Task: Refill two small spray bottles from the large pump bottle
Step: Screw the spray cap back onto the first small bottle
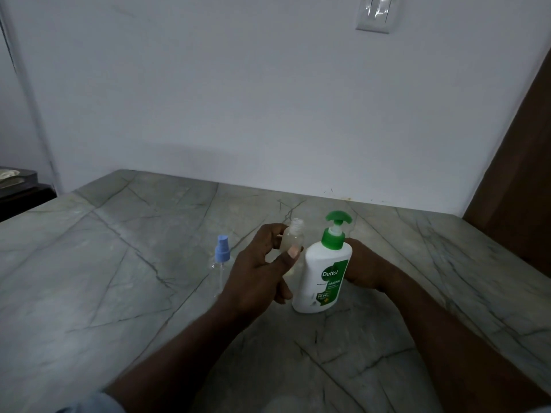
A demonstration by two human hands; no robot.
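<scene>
A white pump bottle [320,278] with a green pump head stands upright near the middle of the marble counter [119,278]. My left hand [259,275] grips a small clear bottle [293,238] with its neck uncapped, held upright just left of the pump nozzle. My right hand [362,268] lies behind the pump bottle's right side; its fingers are hidden by the bottle. A second small clear spray bottle [220,263] with a blue sprayer top stands on the counter to the left of my left hand.
The counter ends at a white wall behind, with a light switch [377,13] high up. A brown wooden panel [518,189] borders the right side. A dark unit [21,192] sits beyond the counter's left edge.
</scene>
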